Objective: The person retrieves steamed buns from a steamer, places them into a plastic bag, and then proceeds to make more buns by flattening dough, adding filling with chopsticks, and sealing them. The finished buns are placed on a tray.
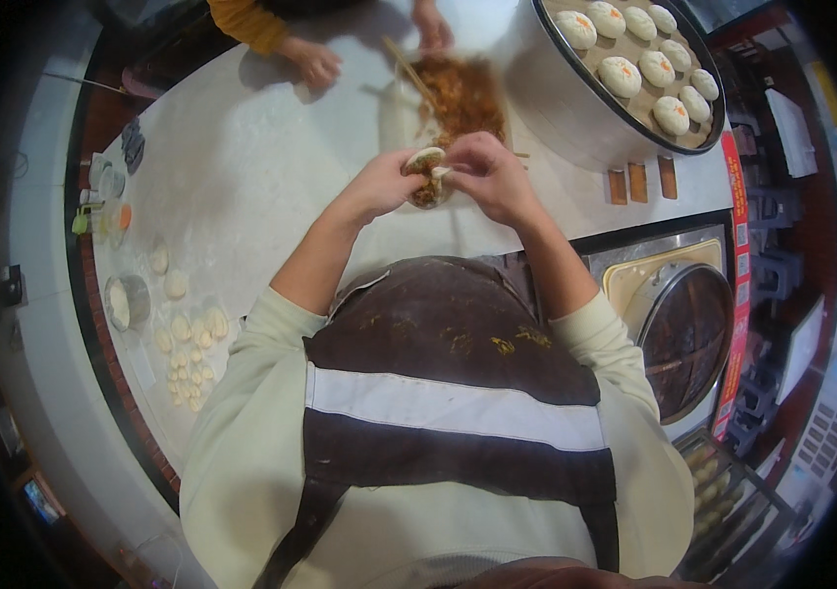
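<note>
A round dough wrapper [429, 156] with dark, chopped filling [427, 193] inside hangs over the worktop, its top still gaping. My left hand [381, 180] cups it from the left, thumb against the filling. With thumb and fingers, my right hand [488, 177] pinches a fold of the dough's right edge. Just beyond my hands lies a rectangular tray [396, 125] of reddish-brown filling [462, 92]. A pair of light chopsticks or a thin stick [412, 73] slants across that tray's left part.
A large steamer [558, 96] at upper right bears several filled buns [618, 76] with orange marks. Wooden pieces [638, 182] lie below it. A lidded round steamer [687, 342] stands right. Dough pieces [190, 353] and a metal bowl [127, 302] are left. A co-worker's hands [313, 65] rest opposite.
</note>
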Action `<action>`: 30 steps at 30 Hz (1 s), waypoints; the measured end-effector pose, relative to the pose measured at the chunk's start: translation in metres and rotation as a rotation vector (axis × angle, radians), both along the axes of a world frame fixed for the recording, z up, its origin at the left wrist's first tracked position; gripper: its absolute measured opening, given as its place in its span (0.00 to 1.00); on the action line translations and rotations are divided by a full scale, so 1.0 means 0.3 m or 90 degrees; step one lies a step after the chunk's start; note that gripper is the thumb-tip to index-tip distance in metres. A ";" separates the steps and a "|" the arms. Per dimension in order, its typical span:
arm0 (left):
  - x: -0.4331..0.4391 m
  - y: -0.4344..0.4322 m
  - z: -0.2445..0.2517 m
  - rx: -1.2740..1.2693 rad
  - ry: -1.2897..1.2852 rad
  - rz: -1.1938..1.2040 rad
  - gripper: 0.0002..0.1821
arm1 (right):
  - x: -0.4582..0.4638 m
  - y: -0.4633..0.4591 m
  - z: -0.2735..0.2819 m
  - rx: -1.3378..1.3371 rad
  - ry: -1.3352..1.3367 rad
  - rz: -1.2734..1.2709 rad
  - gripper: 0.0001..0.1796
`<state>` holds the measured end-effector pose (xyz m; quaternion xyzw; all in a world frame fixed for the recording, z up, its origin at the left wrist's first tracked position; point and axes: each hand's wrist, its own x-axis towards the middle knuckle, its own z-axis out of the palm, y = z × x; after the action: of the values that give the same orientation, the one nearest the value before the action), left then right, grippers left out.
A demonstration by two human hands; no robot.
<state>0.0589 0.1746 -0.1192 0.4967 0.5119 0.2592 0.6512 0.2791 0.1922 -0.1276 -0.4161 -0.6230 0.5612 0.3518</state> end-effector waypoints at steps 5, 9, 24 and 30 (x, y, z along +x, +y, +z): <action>-0.013 0.008 -0.019 -0.030 -0.089 0.075 0.15 | 0.008 0.015 -0.006 -0.058 -0.027 -0.046 0.08; 0.003 0.011 -0.061 -0.268 -0.358 0.240 0.14 | 0.026 0.011 -0.002 -0.015 -0.041 -0.034 0.07; 0.042 -0.006 0.020 -0.303 -0.374 0.201 0.16 | 0.017 0.003 0.001 0.061 -0.126 -0.018 0.14; 0.027 0.000 0.003 -0.214 -0.133 0.101 0.15 | -0.010 -0.002 -0.001 0.027 0.040 0.018 0.09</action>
<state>0.0671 0.1746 -0.1182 0.3097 0.5155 0.2709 0.7516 0.2761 0.1915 -0.1280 -0.3819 -0.6293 0.5657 0.3715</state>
